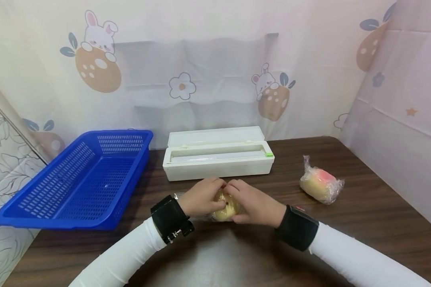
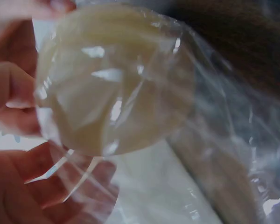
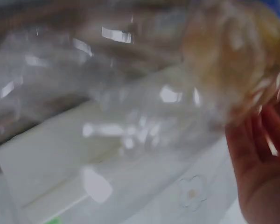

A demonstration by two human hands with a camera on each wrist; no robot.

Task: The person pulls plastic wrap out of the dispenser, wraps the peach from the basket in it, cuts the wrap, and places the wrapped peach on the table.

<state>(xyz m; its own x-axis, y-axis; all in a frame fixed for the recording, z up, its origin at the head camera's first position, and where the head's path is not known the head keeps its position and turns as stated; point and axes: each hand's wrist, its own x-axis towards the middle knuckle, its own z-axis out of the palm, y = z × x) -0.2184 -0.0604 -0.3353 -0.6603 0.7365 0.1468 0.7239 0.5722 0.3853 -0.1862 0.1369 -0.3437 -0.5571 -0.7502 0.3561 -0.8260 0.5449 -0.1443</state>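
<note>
In the head view, a round yellow fruit [image 1: 225, 210] with a small dark spot sits between both hands at the middle of the table. Clear plastic film [image 2: 224, 112] covers it and trails off loosely to the side in the left wrist view. My left hand [image 1: 202, 198] grips the fruit from the left, thumb across its near face. From the right, my right hand [image 1: 254, 202] holds it with curled fingers. The right wrist view, blurred, shows the fruit [image 3: 238, 60] above the right fingers, with a wide stretch of film [image 3: 126, 107] beside it.
Behind the hands stands a white cling film box [image 1: 219, 169], its lid raised and a roll inside. A blue perforated basket [image 1: 129, 195] stands at the left. On the right lies a film-wrapped yellow and pink fruit [image 1: 317, 187]. Printed cloth [image 1: 215, 59] hangs behind the table.
</note>
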